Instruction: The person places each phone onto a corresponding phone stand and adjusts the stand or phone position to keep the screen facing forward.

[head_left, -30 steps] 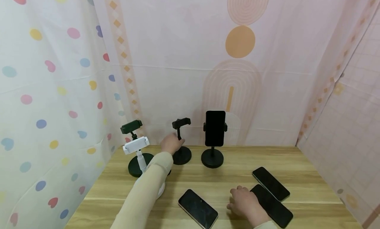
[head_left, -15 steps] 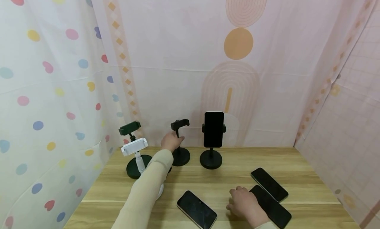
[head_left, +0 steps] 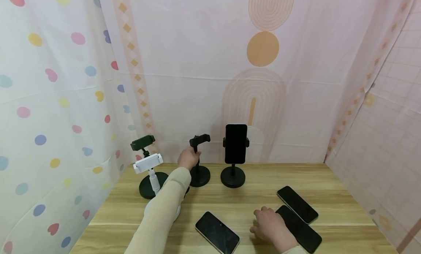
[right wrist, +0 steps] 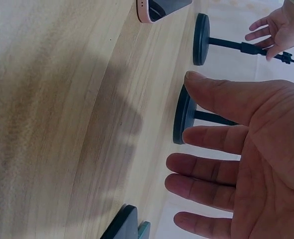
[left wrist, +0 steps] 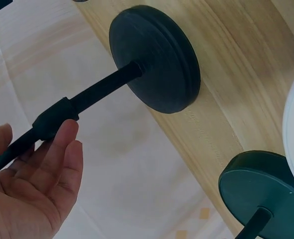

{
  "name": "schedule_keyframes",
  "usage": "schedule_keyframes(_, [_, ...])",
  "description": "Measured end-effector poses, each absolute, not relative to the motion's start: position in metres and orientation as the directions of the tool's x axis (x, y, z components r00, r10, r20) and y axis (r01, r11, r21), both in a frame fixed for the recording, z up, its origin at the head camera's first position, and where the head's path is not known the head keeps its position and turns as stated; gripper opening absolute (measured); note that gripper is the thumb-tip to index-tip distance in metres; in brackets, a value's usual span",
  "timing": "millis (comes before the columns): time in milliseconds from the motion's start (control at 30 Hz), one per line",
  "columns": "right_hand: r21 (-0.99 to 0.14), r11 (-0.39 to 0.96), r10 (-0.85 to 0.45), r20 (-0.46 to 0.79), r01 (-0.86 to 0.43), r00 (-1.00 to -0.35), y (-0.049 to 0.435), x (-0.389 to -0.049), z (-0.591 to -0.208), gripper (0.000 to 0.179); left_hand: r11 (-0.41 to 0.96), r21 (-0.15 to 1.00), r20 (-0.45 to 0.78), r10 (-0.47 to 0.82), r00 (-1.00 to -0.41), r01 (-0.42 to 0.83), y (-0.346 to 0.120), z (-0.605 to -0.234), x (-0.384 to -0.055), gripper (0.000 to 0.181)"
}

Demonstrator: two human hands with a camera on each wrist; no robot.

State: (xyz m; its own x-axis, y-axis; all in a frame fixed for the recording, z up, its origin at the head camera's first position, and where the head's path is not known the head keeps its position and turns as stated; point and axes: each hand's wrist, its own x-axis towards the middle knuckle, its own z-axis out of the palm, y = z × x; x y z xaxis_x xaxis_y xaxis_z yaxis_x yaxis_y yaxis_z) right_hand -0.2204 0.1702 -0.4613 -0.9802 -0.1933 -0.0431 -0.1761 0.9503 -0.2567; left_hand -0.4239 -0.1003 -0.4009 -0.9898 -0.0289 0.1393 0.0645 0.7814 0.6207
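Note:
At the back of the table my left hand (head_left: 188, 158) holds the thin pole of a black phone stand (head_left: 199, 178) between thumb and fingers. In the left wrist view the fingers (left wrist: 62, 149) lie against the pole below its thicker collar (left wrist: 56, 118). That stand's clamp at the top holds no phone. My right hand (head_left: 271, 224) hovers low over the table at the front right, fingers loosely spread and holding nothing. Beside it lie two black phones (head_left: 298, 228), side by side and slanted. Another phone (head_left: 217, 232) lies face up to its left.
A second black stand (head_left: 232, 177) on the right bears an upright phone (head_left: 235, 143). To the left stand a dark green phone stand (head_left: 143, 142) and a white one (head_left: 148, 163), whose base my left sleeve partly covers. Patterned cloths (head_left: 184, 45) hang around the wooden table (head_left: 256, 199).
The black stand in my left hand has shifted slightly toward me, and the hand with it. The right hand stays where it was. The head view has drifted a little.

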Motion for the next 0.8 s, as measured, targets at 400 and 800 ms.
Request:
schedule_keyframes(400, [-0.277,0.945,-0.199,-0.063,-0.175,-0.978,0.167,-0.219,-0.460,0.044,0.780,0.616,0.171,0.007,-0.985,0.112,-0.100,-0.401,-0.414,0.032])
schedule_keyframes(800, [-0.296,0.939,-0.204,-0.063,-0.177,-0.977,0.166,-0.218,-0.462,0.044,0.746,0.650,0.139,0.069,-0.988,0.144,-0.091,-0.404,-0.405,0.024])
